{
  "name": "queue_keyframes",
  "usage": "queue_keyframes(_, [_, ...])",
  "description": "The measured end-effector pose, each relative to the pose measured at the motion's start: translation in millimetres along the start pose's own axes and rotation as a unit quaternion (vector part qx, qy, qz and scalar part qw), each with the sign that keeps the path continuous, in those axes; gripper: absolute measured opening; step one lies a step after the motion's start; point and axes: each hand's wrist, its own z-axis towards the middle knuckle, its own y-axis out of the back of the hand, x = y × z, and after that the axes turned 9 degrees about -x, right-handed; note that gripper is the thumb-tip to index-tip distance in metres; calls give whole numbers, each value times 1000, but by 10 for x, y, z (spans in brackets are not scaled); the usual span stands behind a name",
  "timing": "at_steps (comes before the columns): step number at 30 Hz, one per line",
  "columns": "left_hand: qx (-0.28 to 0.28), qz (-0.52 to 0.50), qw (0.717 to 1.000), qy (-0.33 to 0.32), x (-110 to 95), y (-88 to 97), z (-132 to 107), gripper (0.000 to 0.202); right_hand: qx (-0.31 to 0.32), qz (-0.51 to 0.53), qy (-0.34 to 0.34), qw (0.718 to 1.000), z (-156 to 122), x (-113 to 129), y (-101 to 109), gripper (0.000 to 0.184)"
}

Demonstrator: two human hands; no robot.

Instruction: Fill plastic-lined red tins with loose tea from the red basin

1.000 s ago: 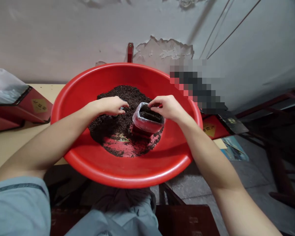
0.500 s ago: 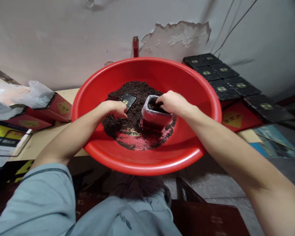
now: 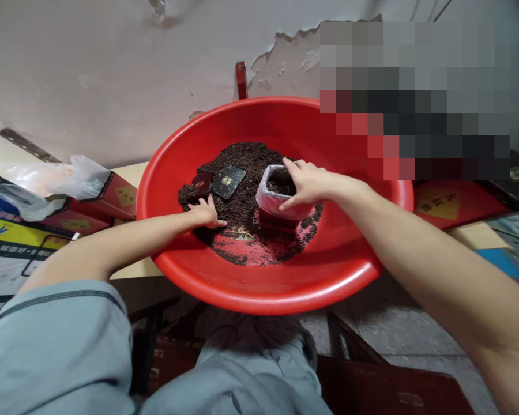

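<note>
A red basin (image 3: pixel 259 297) holds a heap of dark, loose, leaf-like bits (image 3: pixel 246 153) resembling tea. In it stands a small dark-red box (image 3: pixel 279 219), lined with a clear plastic bag (image 3: pixel 270 202) and partly filled with the same bits. My right hand (image 3: pixel 313 183) spans the box's right side, thumb at the near side and fingers at the far rim. Its grip looks light. My left hand (image 3: pixel 205 212) lies on the heap with spread fingers, holding nothing. Just beyond it rest a black lid (image 3: pixel 228 182) with a gold emblem and a dark-red lid-like piece (image 3: pixel 202 183).
Two red boxes with plastic bags (image 3: pixel 86 173) stand left of the basin. At its right lies another red box (image 3: pixel 450 204) with a gold diamond. Blurred squares hide the upper right. A peeling wall (image 3: pixel 281 63) rises behind; a wooden stool (image 3: pixel 398 386) is below.
My right fingers have come out of the bag's opening and now span the box's side. My left fingers have spread, shifting nearer me; the dark-red piece now shows. The view has shifted slightly.
</note>
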Motion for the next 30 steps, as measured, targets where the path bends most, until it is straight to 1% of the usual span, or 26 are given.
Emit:
queue_keyframes(2, [-20,-7,999,36,-32,-111,-40,132,12,-15,-15,1000,6,3,-59,119])
queue_keyframes(3, [-31,-17,999,35,-46,-150,-69,129,17,-18,-16,1000,11,15,-73,115])
queue_keyframes(5, [-48,-40,998,14,-67,-201,-132,125,27,-15,-15,999,29,46,-83,109])
queue_keyframes(8, [-56,-59,997,7,-81,-227,-192,120,19,3,-18,1000,65,78,-84,103])
queue_keyframes(10, [-61,-72,995,10,-74,-222,-186,117,8,5,-7,1000,74,87,-79,101])
queue_keyframes(12, [-71,-81,994,13,-56,-206,-148,109,17,-4,1,1000,63,97,-67,100])
queue_keyframes(14, [-76,-83,994,17,-35,-186,-96,99,24,-17,-7,1000,43,109,-57,97])
queue_keyframes(17, [-73,-80,994,19,-13,-156,-39,90,5,-22,3,1000,18,129,-64,97])
queue_keyframes(19, [-72,-75,994,13,-3,-137,-27,86,5,-15,11,1000,11,143,-73,100])
queue_keyframes(22, [-71,-58,996,-3,20,-95,-26,79,15,-11,-12,1000,7,162,-45,103])
queue_keyframes(24, [-65,-46,997,-18,48,-51,-12,75,21,19,-7,1000,8,151,17,100])
queue_keyframes(25, [-57,-44,997,-29,64,-21,2,75,18,44,0,999,12,132,59,95])
queue_keyframes(26, [-48,-45,997,-39,79,14,19,75,4,67,2,998,20,101,106,89])
queue_keyframes(27, [-37,-45,997,-47,93,54,37,76,-23,84,-2,996,30,60,153,81])
queue_keyframes(30, [-5,-45,997,-59,119,206,71,77,-142,87,-37,985,68,-97,272,62])
